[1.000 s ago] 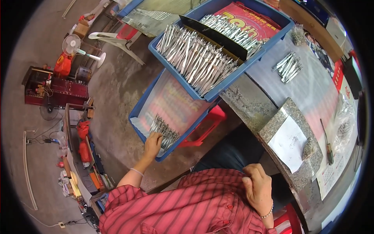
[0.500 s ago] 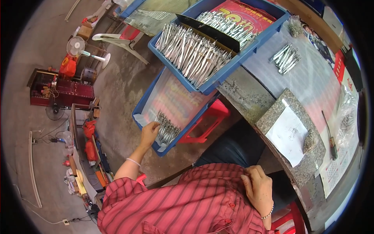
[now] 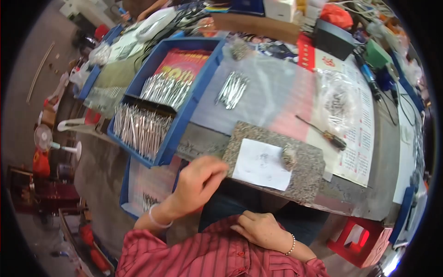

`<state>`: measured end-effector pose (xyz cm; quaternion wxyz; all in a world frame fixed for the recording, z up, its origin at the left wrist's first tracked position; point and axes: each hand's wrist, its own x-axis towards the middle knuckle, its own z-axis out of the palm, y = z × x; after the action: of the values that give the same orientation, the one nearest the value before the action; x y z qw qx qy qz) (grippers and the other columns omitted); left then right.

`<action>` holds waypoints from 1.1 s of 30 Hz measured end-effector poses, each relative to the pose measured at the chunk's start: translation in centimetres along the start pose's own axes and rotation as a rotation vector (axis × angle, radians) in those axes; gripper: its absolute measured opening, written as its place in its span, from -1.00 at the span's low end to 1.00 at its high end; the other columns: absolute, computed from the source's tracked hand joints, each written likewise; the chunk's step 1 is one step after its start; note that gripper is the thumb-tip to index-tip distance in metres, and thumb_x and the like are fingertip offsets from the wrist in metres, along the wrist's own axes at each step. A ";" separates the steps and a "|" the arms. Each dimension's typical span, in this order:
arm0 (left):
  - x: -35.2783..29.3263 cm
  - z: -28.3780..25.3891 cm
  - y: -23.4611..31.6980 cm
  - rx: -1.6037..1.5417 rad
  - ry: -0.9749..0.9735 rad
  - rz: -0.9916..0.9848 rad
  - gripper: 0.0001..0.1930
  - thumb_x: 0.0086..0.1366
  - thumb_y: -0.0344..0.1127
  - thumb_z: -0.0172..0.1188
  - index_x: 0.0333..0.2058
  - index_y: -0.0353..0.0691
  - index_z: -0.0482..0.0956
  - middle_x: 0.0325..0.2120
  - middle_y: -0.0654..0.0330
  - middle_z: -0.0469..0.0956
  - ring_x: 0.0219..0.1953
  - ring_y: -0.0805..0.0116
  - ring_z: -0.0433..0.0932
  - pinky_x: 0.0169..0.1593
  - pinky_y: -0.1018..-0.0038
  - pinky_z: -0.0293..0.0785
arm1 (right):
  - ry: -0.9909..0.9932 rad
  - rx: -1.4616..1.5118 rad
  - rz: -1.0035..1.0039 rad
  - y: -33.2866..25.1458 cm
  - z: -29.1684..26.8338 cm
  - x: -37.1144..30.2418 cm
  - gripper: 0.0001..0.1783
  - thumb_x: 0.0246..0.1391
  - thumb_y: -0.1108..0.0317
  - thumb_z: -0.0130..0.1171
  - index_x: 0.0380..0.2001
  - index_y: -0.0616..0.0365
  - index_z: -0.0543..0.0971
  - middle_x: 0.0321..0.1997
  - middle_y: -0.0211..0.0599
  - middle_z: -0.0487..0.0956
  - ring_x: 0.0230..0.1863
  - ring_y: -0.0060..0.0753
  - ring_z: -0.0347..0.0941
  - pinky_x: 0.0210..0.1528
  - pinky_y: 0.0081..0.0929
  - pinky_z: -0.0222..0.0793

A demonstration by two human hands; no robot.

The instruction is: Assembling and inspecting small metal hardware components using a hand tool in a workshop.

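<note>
My left hand (image 3: 198,182) is raised at the near side of the bench, its fingers curled together and blurred; anything between them is hidden. Just past its fingertips lie a speckled stone slab (image 3: 304,177) and a white paper sheet (image 3: 249,168) dotted with tiny dark bits. On the sheet's right edge sits a small clump of fine metal bits (image 3: 289,158). My right hand (image 3: 259,229) rests on my shirt front, fingers loosely stretched, holding nothing visible. Below and left, a lower blue tray (image 3: 124,196) contains slender dark metal pieces (image 3: 150,201), partly out of view behind my arm.
A blue bin (image 3: 177,138) at the left holds rows of slender silvery pieces (image 3: 140,129). More silvery pieces (image 3: 233,90) lie on plastic sheeting. A screwdriver (image 3: 334,140) and clear plastic bag (image 3: 337,104) lie to the right. Below stands a red stool (image 3: 364,240).
My left hand has left the metal pieces in the lower tray and come up and right to the slab's near edge. The view has swung right toward the bench. My right hand stays against my shirt.
</note>
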<state>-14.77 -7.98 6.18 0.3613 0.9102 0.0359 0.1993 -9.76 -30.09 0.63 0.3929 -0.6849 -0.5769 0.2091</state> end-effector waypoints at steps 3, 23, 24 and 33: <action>6.9 2.7 -2.5 0.036 0.092 0.011 -0.84 0.14 -0.55 0.14 -0.26 -0.33 0.53 -0.39 -0.01 0.52 -0.36 0.02 0.54 -0.27 0.31 0.46 | 0.039 -0.042 0.092 -0.2 -0.6 -1.8 -0.72 0.10 0.19 0.19 -0.52 0.11 0.40 -0.52 -0.27 0.42 -0.59 -0.19 0.44 -0.59 -0.33 0.35; 13.1 4.3 -12.2 0.689 0.135 -0.141 -0.70 0.21 -0.54 -0.08 -0.06 -0.34 0.38 -0.39 -0.18 0.55 -0.34 -0.21 0.54 -0.25 0.08 0.46 | 0.022 -0.024 0.164 1.4 -0.1 -3.5 -0.79 0.13 0.22 0.14 -0.38 0.14 0.44 -0.43 -0.25 0.47 -0.45 -0.14 0.51 -0.50 -0.28 0.42; 12.8 4.1 -12.2 0.656 0.166 -0.125 -0.70 0.22 -0.55 -0.09 -0.05 -0.33 0.38 -0.38 -0.19 0.56 -0.33 -0.21 0.55 -0.25 0.08 0.46 | 0.023 -0.023 0.166 1.4 0.0 -3.6 -0.79 0.13 0.22 0.14 -0.38 0.14 0.44 -0.43 -0.25 0.47 -0.45 -0.14 0.51 -0.50 -0.28 0.42; 9.8 2.8 -8.3 0.088 0.291 -0.215 -0.59 0.17 -0.63 0.06 0.02 -0.33 0.28 -0.46 0.06 0.54 -0.44 0.17 0.55 -0.33 0.37 0.47 | -0.030 -0.019 0.213 0.4 -1.1 -3.0 -0.81 0.12 0.25 0.15 -0.36 0.14 0.47 -0.40 -0.25 0.50 -0.41 -0.14 0.52 -0.45 -0.30 0.44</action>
<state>-4.01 -1.65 2.08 0.3312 0.8776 0.1936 0.2875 -9.44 -33.26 0.52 0.3530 -0.7429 -0.5086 0.2547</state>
